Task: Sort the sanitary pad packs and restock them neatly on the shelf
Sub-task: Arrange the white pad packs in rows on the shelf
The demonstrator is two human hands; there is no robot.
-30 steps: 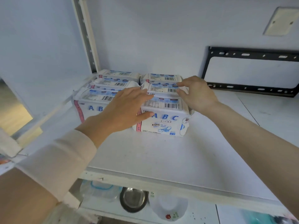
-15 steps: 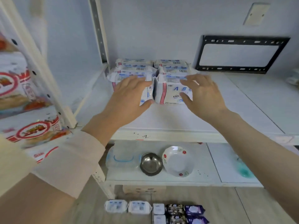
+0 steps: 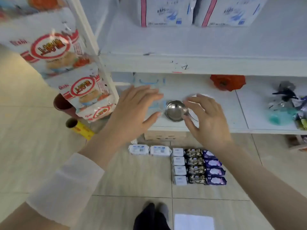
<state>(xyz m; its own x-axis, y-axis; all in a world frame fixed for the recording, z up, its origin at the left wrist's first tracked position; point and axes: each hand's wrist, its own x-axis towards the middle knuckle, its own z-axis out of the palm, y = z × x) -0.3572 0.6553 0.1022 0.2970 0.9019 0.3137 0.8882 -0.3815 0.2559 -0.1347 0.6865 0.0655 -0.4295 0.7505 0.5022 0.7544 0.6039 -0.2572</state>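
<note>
left hand (image 3: 132,112), right hand (image 3: 206,120) empty, fingers (image 3: 149,92) apart, above packs (image 3: 197,166) on floor (image 3: 49,163); risk: hasty grab scatters sorted rows.

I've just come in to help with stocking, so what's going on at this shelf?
A person is restocking sanitary pads. The left hand and right hand are both open and empty, hovering by the lower shelf. Some white packs stand on the upper shelf. The sorted packs lie in neat columns by kind on the floor, not yet shelved.
</note>
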